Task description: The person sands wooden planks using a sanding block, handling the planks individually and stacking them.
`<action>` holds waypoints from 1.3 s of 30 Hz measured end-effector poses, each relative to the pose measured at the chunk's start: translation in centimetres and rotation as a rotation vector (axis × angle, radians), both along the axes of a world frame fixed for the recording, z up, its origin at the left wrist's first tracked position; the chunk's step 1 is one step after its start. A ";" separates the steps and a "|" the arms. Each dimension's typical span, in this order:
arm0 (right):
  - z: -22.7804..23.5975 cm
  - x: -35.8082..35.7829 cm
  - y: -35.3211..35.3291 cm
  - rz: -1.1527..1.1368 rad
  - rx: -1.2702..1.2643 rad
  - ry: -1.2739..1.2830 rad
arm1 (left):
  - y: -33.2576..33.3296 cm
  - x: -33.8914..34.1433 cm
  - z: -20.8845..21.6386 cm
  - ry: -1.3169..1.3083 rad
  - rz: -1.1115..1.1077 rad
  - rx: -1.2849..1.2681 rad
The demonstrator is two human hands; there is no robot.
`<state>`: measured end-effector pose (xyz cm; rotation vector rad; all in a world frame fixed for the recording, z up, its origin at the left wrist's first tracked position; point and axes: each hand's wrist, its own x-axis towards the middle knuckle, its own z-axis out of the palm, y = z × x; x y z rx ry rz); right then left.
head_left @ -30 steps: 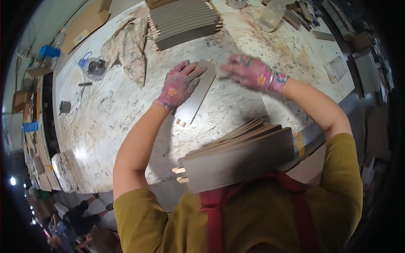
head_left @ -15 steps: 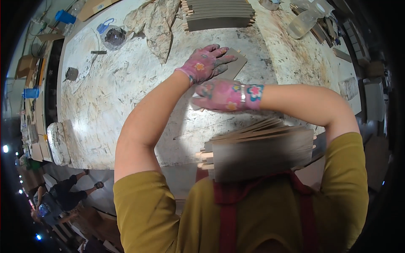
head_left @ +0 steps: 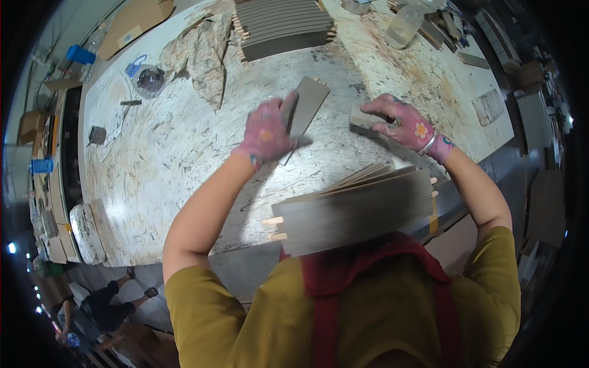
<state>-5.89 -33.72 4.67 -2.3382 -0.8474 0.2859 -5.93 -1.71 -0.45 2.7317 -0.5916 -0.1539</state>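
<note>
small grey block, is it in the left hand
No, the right hand has the small grey block, while the left hand is at the flat grey board.

Pink-gloved left hand points fingers forward, thumb spread rightward; pink-gloved right hand curls inward, elbow bent.

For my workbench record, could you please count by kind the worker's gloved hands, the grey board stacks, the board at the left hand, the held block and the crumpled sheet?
Gloved hands: 2 (left hand, right hand)
Stacks: 2 (far stack, near stack)
Board: 1
Block: 1
Crumpled sheet: 1
Total: 7
</note>
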 end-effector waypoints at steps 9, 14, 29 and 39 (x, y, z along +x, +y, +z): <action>0.2 -2.9 -3.1 -0.286 0.241 -0.021 | 1.7 0.6 1.7 0.472 0.276 -0.483; -0.4 -4.2 -4.9 -0.416 0.378 -0.022 | 4.0 -0.2 4.3 0.696 0.259 -1.016; -1.2 -5.5 -4.6 -0.465 0.631 0.058 | -5.8 -14.4 19.0 -0.381 -0.395 0.270; -1.8 -6.1 -3.9 -0.508 0.641 0.119 | -6.4 -13.4 19.7 -0.036 -0.353 0.147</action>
